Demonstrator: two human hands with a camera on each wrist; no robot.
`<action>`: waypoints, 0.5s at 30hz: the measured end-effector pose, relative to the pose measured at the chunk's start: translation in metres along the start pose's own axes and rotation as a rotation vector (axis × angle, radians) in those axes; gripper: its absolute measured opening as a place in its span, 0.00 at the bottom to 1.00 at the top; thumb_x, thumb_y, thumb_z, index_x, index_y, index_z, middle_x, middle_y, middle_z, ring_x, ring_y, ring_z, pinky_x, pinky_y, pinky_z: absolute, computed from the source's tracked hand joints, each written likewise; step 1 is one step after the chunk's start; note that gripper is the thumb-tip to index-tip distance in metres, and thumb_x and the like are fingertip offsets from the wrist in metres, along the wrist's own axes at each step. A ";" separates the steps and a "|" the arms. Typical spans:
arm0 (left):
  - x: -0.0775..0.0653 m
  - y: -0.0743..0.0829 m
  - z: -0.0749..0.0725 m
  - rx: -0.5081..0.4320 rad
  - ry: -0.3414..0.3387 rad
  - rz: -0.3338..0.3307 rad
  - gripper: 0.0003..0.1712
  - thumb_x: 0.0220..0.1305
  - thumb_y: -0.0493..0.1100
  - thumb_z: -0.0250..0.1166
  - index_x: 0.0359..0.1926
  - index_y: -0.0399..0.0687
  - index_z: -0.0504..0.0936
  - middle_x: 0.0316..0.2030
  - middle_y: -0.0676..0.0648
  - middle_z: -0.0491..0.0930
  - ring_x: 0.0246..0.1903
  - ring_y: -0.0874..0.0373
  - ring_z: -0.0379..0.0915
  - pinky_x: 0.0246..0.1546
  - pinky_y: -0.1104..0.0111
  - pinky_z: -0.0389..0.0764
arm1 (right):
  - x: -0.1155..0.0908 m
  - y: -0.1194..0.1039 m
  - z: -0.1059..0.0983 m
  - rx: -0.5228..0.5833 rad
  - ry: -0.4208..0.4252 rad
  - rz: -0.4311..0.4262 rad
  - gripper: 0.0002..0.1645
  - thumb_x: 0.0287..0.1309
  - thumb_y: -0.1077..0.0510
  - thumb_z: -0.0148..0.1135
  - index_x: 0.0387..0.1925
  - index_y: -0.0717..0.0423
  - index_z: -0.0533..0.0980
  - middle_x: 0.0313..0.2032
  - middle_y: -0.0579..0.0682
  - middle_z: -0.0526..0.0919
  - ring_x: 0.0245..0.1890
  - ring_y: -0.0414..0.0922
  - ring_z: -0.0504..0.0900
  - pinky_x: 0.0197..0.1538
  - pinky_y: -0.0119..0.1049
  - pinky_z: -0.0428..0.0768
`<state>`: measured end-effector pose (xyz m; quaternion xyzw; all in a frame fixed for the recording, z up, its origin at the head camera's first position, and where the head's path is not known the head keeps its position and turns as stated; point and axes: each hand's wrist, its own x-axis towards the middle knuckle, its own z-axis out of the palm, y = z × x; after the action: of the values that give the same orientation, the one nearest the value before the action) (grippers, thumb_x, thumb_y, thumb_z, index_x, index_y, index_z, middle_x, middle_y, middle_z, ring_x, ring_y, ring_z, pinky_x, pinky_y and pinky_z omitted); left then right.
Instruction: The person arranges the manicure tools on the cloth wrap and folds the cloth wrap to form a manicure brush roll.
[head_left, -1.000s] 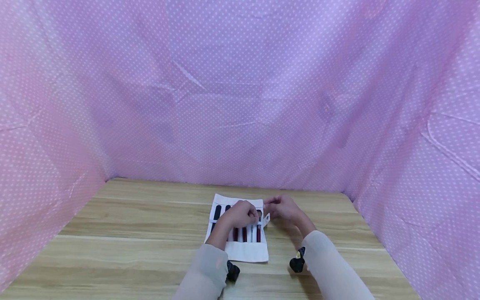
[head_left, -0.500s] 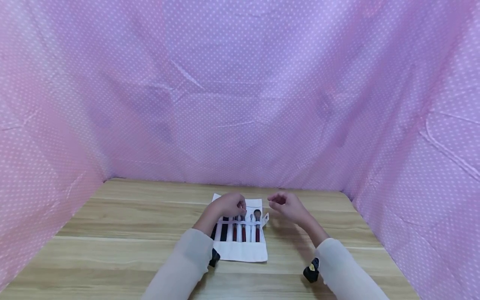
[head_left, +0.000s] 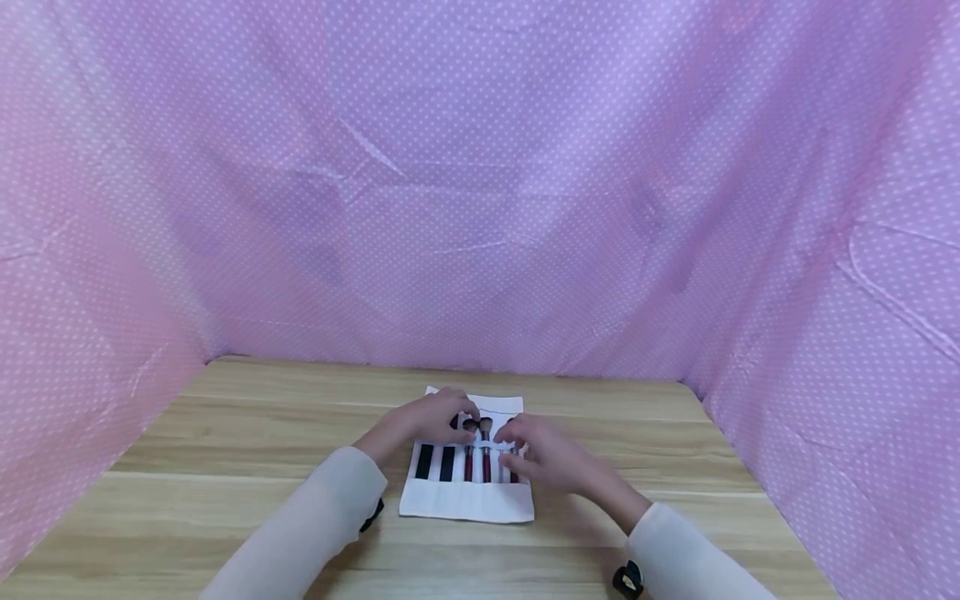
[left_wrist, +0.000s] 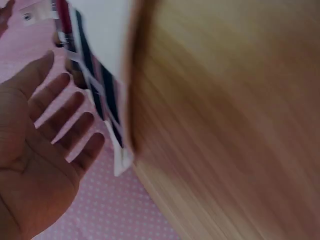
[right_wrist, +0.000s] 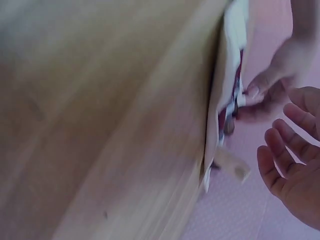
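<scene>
Soft light is washing the curtain [head_left: 465, 125]; faint shadows are darkening the table [head_left: 225, 483]; dim wrist views are blurring.

Both hands [head_left: 437, 417] [head_left: 551, 454] just apart, fingers [left_wrist: 62, 117] loose, forearms [head_left: 384, 437] angled inward.

The head camera looks forward and down from well back, the desk [head_left: 172, 442] crossing the lower frame. Both wrist cameras sit close and tilted; all three share the white brush case [head_left: 468, 502] (upper left in the left wrist view, upper right in the other).
</scene>
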<state>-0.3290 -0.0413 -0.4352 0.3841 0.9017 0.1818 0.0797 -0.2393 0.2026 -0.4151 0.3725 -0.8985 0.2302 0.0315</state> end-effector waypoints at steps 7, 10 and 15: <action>-0.008 -0.018 0.004 0.160 0.004 0.048 0.32 0.68 0.63 0.64 0.67 0.57 0.76 0.68 0.48 0.71 0.70 0.46 0.62 0.69 0.42 0.62 | -0.006 -0.018 0.017 -0.276 -0.120 -0.127 0.17 0.66 0.51 0.67 0.53 0.51 0.81 0.46 0.47 0.81 0.42 0.37 0.75 0.47 0.34 0.77; -0.013 -0.027 0.005 0.188 -0.001 0.055 0.35 0.69 0.67 0.60 0.70 0.58 0.73 0.71 0.46 0.68 0.72 0.44 0.60 0.70 0.40 0.58 | -0.008 -0.022 0.024 -0.361 -0.154 -0.127 0.20 0.65 0.47 0.68 0.55 0.46 0.80 0.46 0.44 0.79 0.43 0.37 0.76 0.48 0.35 0.78; -0.020 -0.036 0.008 0.206 -0.021 0.046 0.38 0.70 0.71 0.56 0.73 0.60 0.70 0.73 0.45 0.66 0.73 0.45 0.59 0.72 0.44 0.58 | -0.013 -0.027 0.031 -0.406 -0.201 -0.098 0.26 0.63 0.44 0.69 0.61 0.40 0.77 0.47 0.43 0.77 0.45 0.40 0.75 0.48 0.37 0.78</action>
<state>-0.3368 -0.0765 -0.4569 0.4128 0.9057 0.0859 0.0449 -0.2077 0.1807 -0.4349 0.4230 -0.9057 0.0049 0.0273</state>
